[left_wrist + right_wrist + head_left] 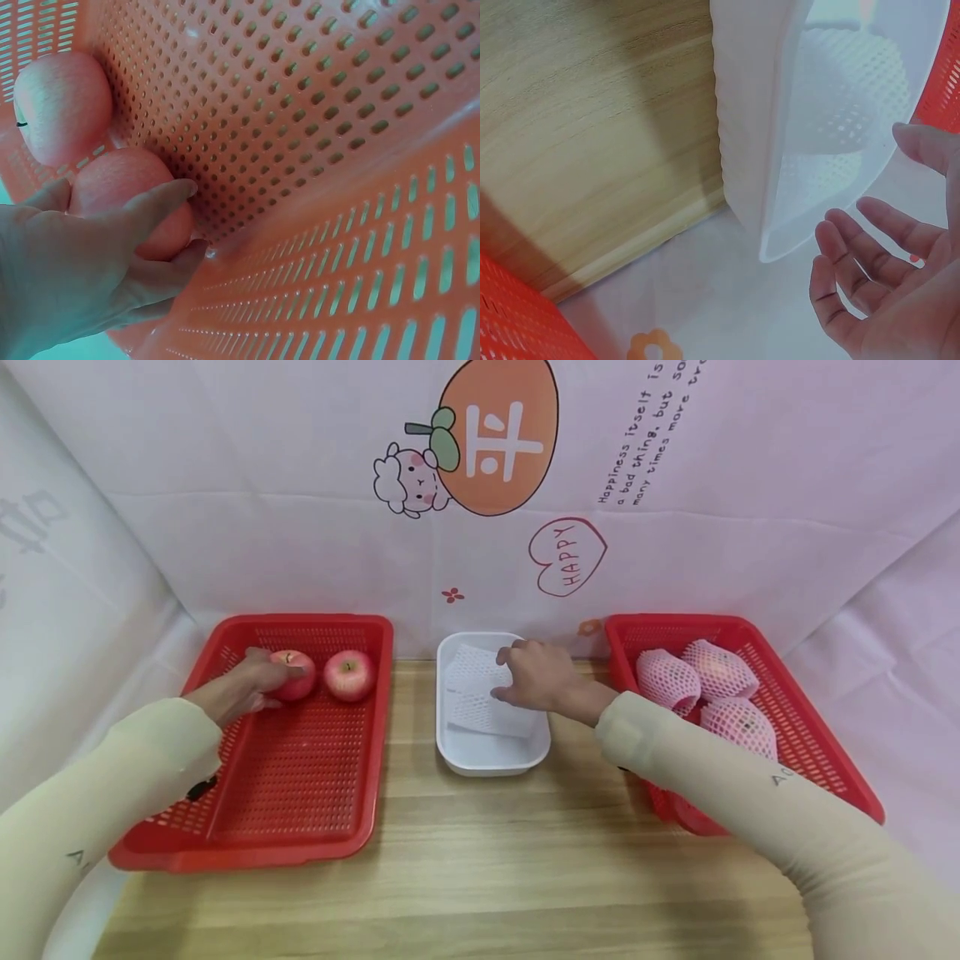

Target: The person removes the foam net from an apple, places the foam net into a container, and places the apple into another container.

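In the left red basket (307, 752), my left hand (251, 683) holds a red apple (302, 685). The left wrist view shows the thumb and fingers (161, 206) spread round its sides as it sits low in the basket. A second bare apple (349, 677) lies right beside it. Over the white plastic tub (487, 760), my right hand (546, 678) is held with its fingers loosely bent and nothing between them. White foam net sleeves (483, 714) lie flat inside the tub, below that hand. In the right wrist view the fingertips are close to the tub's rim (769, 225).
The right red basket (813, 739) contains several fruits in pink foam nets (738, 727), partly hidden by my right sleeve. All three containers stand on a wooden table (480, 852), against a printed white cloth (300, 527) at the back.
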`<state>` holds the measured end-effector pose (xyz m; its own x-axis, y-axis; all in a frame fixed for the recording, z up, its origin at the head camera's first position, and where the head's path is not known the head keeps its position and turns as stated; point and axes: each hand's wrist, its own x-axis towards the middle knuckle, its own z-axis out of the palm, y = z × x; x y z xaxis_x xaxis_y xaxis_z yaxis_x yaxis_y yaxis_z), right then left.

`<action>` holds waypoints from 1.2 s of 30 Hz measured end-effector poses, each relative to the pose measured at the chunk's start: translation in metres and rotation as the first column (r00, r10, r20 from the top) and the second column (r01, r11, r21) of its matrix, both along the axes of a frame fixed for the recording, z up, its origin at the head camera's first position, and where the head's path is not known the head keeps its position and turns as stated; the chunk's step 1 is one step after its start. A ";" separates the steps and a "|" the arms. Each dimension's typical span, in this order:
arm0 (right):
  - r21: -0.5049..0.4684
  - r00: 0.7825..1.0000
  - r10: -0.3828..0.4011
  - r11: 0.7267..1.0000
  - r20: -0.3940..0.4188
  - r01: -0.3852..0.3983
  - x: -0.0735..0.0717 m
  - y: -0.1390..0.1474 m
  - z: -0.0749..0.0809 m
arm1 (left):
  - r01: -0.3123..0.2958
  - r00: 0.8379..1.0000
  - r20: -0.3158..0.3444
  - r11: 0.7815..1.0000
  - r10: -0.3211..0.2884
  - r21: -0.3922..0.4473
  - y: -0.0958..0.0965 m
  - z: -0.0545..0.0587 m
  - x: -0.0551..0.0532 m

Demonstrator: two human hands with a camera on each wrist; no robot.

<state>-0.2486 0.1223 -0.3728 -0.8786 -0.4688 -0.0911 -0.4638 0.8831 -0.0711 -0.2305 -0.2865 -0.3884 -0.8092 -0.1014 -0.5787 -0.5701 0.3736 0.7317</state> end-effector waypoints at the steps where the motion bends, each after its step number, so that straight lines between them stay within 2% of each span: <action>1: 0.002 1.000 -0.004 1.000 0.001 0.004 0.000 0.000 0.001 | -0.003 1.000 -0.007 1.000 0.003 -0.021 0.000 -0.001 0.000; 5: 0.010 1.000 -0.018 1.000 -0.003 0.018 0.001 0.002 0.004 | 0.006 0.999 -0.042 0.995 -0.010 -0.100 -0.002 -0.002 0.001; 10: 0.006 1.000 -0.013 1.000 -0.015 0.014 0.005 0.005 0.011 | 0.053 0.996 -0.066 0.991 -0.061 -0.123 -0.006 0.001 0.003; 19: 0.005 0.999 -0.029 1.000 -0.029 0.029 0.009 0.025 0.023 | 0.098 0.992 -0.066 0.983 -0.110 -0.155 -0.010 0.001 0.006; 30: -0.029 0.995 -0.073 0.997 -0.076 0.071 0.010 0.058 0.044 | 0.091 0.994 -0.041 0.978 -0.101 -0.185 -0.007 0.004 0.010; 33: -0.041 0.993 -0.089 0.995 -0.080 0.086 0.010 0.069 0.050 | 0.093 0.993 -0.057 0.972 -0.107 -0.214 -0.006 0.004 0.013; 36: -0.055 0.992 -0.103 0.994 -0.077 0.099 0.012 0.082 0.056 | 0.094 0.987 -0.103 0.960 -0.124 -0.262 -0.006 0.004 0.014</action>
<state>-0.2371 0.2041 -0.3165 -0.9253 -0.3793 0.0029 -0.3782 0.9219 -0.0841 -0.2162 -0.2924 -0.3842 -0.8840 -0.1410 -0.4457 -0.4317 0.6121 0.6626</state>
